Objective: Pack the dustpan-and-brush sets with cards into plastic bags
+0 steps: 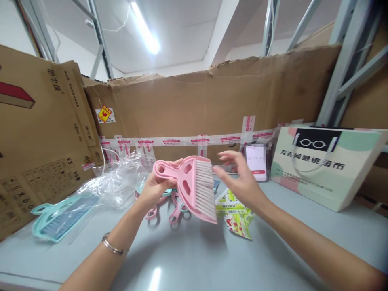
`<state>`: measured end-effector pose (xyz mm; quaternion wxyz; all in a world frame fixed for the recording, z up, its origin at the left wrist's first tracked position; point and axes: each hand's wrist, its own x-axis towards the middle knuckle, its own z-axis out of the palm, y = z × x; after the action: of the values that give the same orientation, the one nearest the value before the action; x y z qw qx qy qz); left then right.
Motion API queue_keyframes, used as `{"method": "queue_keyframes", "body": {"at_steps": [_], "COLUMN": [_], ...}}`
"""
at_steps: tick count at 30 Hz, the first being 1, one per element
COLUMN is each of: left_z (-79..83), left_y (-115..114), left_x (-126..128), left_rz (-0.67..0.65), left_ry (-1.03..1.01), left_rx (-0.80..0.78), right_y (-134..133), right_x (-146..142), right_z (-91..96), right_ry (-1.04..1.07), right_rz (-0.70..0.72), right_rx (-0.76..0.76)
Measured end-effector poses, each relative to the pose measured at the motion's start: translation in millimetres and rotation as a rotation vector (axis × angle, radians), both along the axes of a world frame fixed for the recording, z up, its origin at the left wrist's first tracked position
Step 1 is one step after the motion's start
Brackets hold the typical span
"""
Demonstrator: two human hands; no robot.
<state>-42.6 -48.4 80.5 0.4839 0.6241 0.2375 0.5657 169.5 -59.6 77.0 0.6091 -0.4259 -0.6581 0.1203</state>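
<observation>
Pink dustpan-and-brush set (197,190), one of it, is in your left hand (153,190), which is clamped on the handle (172,171) with the thumb across the near side. Expect it to feel light; the plastic looks stiff and a little slick, while the white bristles (206,194) should give under pressure. Take hold at the handle or the pan's firm rim rather than the bristles. Your right hand (238,176) holds nothing, its fingers apart just beside the bristle edge; whether a fingertip touches, you cannot tell. Beyond and below your left hand lie pink and teal pieces (176,206); two pink handle ends show, but the full number is hidden. Left of that hand are one teal set (65,218) and crumpled clear plastic (118,186). Under your right hand are overlapping green packets (238,226), at least two; beyond it stands one phone (256,159), and farther right, one paper bag (303,186).
</observation>
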Motion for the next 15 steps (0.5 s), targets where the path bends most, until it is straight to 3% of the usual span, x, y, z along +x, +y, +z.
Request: {"method": "queue_keyframes", "body": {"at_steps": [3,5,7,9,11,15], "left_z": [4.3,7.3,11.3,15.7,18.5,14.8], "left_y": [-7.1,-7.1,-3.4,1.6,5.5,7.3], "left_x": [4.1,-1.6,-16.7,-36.0,-51.1,-53.6], "left_rz": [0.002,0.056,0.164,0.27,0.311,0.194], "left_ry": [0.047,0.04,-0.044,-0.15,-0.19,-0.124], "left_rx": [0.03,0.043,0.072,0.103,0.074,-0.081], "right_y": [-12.3,-14.8,-12.2,-6.5,-0.7,3.1], "right_x": [-20.3,-23.7,-9.3,24.0,69.8,158.5], "right_z": [13.9,20.5,25.4,26.8,21.3,-12.3], "right_ry": [-0.445,-0.493,-0.372,-0.245,-0.278,-0.35], "right_rz": [0.095,0.1,0.036,-0.105,-0.232,-0.534], "right_rx": [0.086,0.096,0.109,0.085,0.01,-0.161]}}
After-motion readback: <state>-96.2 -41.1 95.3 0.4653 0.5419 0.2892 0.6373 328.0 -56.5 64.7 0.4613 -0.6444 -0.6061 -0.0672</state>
